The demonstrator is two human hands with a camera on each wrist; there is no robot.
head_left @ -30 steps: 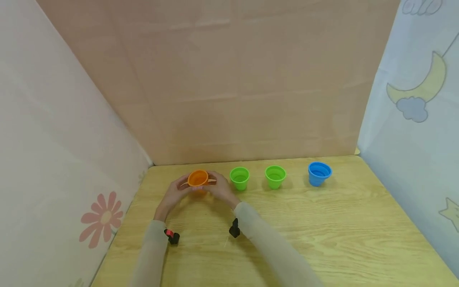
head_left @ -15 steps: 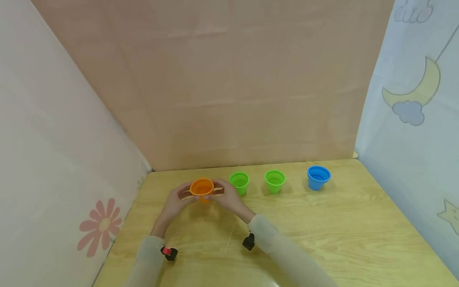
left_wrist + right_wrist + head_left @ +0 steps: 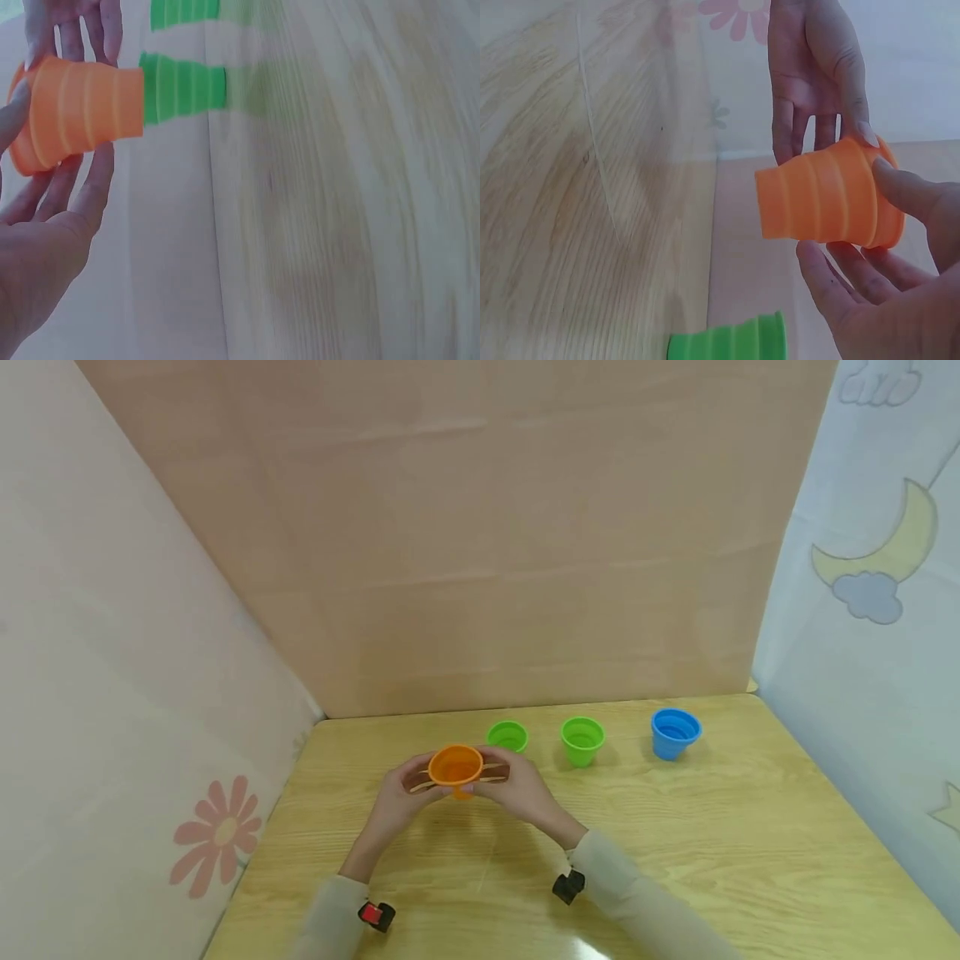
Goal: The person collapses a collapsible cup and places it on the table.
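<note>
Head view: gripping the orange cup upright above the wooden table, with left hand and right hand curled in from opposite sides, thumbs near the rim, other fingers behind. Reaching forward with both sleeved forearms, angled inward. Holding it before the left green cup, well apart from the blue cup.

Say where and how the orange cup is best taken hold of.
The orange cup is probably best gripped under its wide rim, from left and right, thumbs in front: it is mouth-up and narrows downward, so the flare should resist slipping. The left hand and right hand hold it so.
</note>
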